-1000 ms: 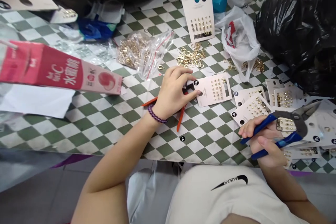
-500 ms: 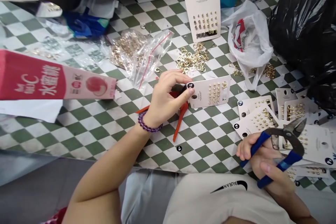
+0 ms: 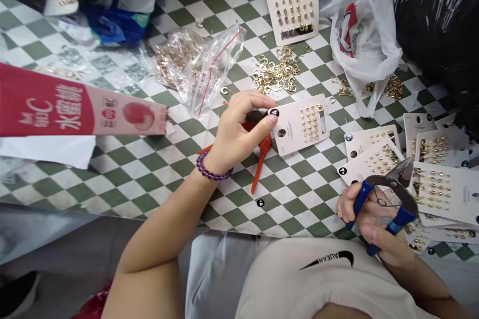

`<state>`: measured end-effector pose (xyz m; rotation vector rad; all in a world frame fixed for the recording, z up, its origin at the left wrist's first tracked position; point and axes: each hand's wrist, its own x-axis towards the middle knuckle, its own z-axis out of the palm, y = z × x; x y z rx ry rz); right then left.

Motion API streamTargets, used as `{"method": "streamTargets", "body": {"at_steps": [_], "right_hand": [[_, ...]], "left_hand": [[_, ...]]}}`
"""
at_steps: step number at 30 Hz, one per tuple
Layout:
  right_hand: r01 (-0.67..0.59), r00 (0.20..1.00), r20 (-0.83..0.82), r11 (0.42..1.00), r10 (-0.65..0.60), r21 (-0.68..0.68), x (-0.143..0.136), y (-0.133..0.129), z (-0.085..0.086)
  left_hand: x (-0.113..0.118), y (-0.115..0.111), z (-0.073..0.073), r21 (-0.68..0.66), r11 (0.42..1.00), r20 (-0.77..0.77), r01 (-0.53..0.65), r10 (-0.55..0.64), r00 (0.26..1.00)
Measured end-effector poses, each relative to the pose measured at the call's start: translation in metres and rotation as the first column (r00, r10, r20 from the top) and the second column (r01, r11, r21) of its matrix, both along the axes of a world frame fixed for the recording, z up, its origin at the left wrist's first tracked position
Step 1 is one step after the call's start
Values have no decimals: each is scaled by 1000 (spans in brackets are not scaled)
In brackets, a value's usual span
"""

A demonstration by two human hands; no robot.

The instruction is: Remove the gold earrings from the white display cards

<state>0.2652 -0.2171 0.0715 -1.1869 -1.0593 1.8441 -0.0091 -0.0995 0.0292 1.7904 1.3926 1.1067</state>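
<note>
My left hand (image 3: pixel 243 132), a purple bead bracelet at its wrist, pinches the end of a white earring card (image 3: pixel 294 127) between thumb and fingers. Rows of small gold studs sit on the card. Under that hand lies a red-handled tool (image 3: pixel 264 152), partly hidden. On the right, my right hand (image 3: pixel 374 219) is closed around blue-handled cutters (image 3: pixel 396 184), whose handles are spread and blades point away from me. Beyond the held card is a loose pile of gold hooks (image 3: pixel 275 72). Another earring card (image 3: pixel 294 5) lies behind the pile.
Several earring cards (image 3: pixel 445 189) overlap at the right. A white plastic bag (image 3: pixel 370 55) and a black bag (image 3: pixel 441 35) stand behind them. At the left are a pink box (image 3: pixel 82 104) and a clear bag of gold pieces (image 3: pixel 183 65).
The held card has tilted slightly, its far end raised in the picture. The cutters have shifted left with my right hand. The whole view has moved a little.
</note>
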Motion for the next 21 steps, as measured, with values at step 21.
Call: {"method": "streamTargets", "body": {"at_steps": [21], "right_hand": [[-59,995,-96,981,42,-185,2,11,-2]], "left_hand": [[16,-25,18,217,971,5,105,-109,994]]}}
